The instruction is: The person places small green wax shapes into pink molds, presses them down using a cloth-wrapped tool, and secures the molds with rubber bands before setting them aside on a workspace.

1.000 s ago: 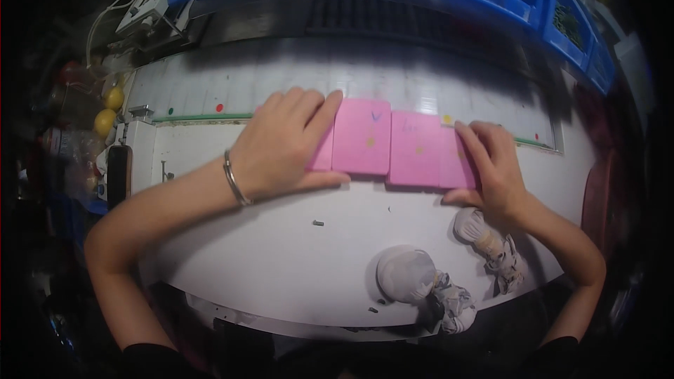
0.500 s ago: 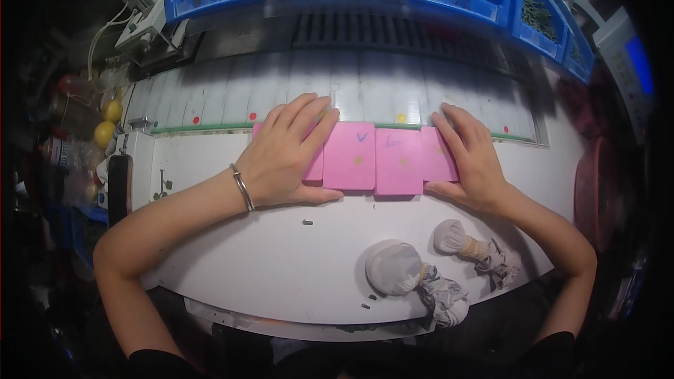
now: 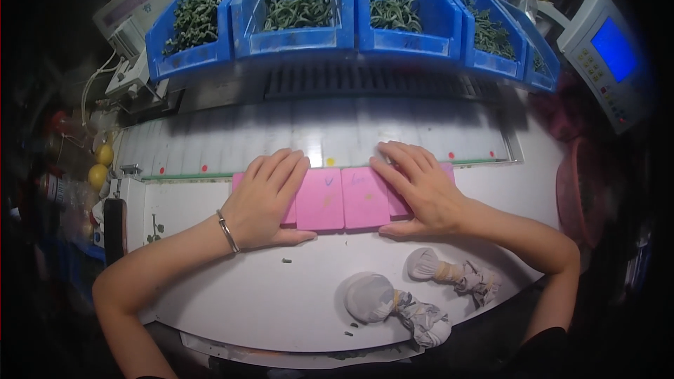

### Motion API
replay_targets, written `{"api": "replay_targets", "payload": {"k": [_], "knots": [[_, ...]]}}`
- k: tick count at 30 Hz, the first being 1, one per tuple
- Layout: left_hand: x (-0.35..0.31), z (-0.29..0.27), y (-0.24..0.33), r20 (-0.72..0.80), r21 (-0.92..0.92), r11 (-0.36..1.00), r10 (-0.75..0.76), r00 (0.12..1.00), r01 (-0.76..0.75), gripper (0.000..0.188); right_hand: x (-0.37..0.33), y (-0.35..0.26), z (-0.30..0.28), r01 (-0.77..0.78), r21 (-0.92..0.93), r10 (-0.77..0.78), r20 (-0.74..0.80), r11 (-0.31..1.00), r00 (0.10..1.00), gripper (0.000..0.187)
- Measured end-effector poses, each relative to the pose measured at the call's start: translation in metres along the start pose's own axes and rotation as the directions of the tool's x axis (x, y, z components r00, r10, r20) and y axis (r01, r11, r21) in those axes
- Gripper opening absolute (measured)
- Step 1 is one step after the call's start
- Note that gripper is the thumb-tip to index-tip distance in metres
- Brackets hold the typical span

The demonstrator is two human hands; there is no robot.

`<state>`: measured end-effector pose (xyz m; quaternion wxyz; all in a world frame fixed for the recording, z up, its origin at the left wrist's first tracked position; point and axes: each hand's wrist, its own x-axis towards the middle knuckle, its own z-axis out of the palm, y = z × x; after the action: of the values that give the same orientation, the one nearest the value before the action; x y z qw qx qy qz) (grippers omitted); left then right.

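Observation:
Several flat pink blocks stand side by side in a row on the white table. Two of them show plainly in the middle, a left pink block (image 3: 319,203) with a blue tick and a right pink block (image 3: 365,196). My left hand (image 3: 261,200), with a metal bangle at the wrist, spans the left end of the row, fingers over the top and thumb along the near edge. At the right end my right hand (image 3: 425,193) grips the blocks the same way. Both palms hide the outer blocks in part. Beyond the row lies a panel of pale strips (image 3: 267,133) with coloured dots.
Two cloth-wrapped bundles, a larger one (image 3: 370,298) and a smaller one (image 3: 425,264), lie at the near right. Blue bins (image 3: 295,42) of green stalks line the far side. A keypad device (image 3: 611,70) stands far right, a reddish basin (image 3: 572,189) below it.
The view has tilted upward, so more of the bins shows. My right hand has come closer to my left, and the middle blocks now sit flush where one jutted toward me.

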<state>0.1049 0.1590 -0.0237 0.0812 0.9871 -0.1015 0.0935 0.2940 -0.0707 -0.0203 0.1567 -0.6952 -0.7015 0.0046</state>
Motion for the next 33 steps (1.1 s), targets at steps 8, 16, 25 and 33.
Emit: {"api": "replay_targets", "payload": {"k": [8, 16, 25, 33], "knots": [[-0.008, -0.001, -0.001, -0.026, 0.042, 0.999, -0.015, 1.0, 0.016, 0.094, 0.074, 0.094, 0.01, -0.441, 0.141, 0.463, -0.317, 0.886, 0.828, 0.048], [0.0, 0.004, 0.001, -0.034, -0.002, 1.0, 0.002, 0.999, -0.002, 0.089, 0.1, 0.18, 0.034, -0.438, -0.072, 0.368, -0.431, 0.896, 0.824, 0.038], [-0.005, 0.005, 0.001, -0.055, 0.008, 1.0, -0.02, 0.998, 0.02, 0.095, 0.028, 0.12, 0.002, -0.627, -0.048, 0.597, -0.255, 0.778, 0.761, 0.039], [-0.002, 0.005, 0.002, -0.071, 0.036, 0.999, -0.014, 0.997, 0.017, 0.095, -0.106, 0.018, -0.021, -0.622, -0.07, 0.608, -0.152, 0.78, 0.779, 0.059]]}}
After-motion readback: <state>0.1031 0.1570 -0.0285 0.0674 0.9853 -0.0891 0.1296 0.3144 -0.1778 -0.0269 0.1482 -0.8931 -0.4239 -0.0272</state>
